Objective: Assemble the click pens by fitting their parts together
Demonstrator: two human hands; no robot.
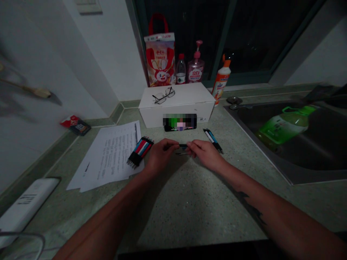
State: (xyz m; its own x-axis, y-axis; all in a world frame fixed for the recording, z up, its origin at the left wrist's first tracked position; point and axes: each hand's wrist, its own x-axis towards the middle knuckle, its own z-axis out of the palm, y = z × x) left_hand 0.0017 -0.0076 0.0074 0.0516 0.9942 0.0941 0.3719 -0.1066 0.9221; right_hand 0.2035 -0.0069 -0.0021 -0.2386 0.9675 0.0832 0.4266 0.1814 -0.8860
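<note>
Our left hand (pixel 161 155) and right hand (pixel 206 153) come together above the speckled stone surface (pixel 187 206), their fingertips (pixel 171 146) pinching a dark pen (pixel 182 146) from both ends, with a thin metal piece (pixel 181 153) showing just below it. Just beside the left hand, a bundle of coloured pens (pixel 140 151) lies across the edge of printed papers (pixel 108 155). Near the right hand lies a loose blue-and-white pen (pixel 213 141). Ahead stands a white box (pixel 176 104) with glasses (pixel 163 95) on top, and to the right a green bottle (pixel 284 126) lies in a steel sink (pixel 260 169).
</note>
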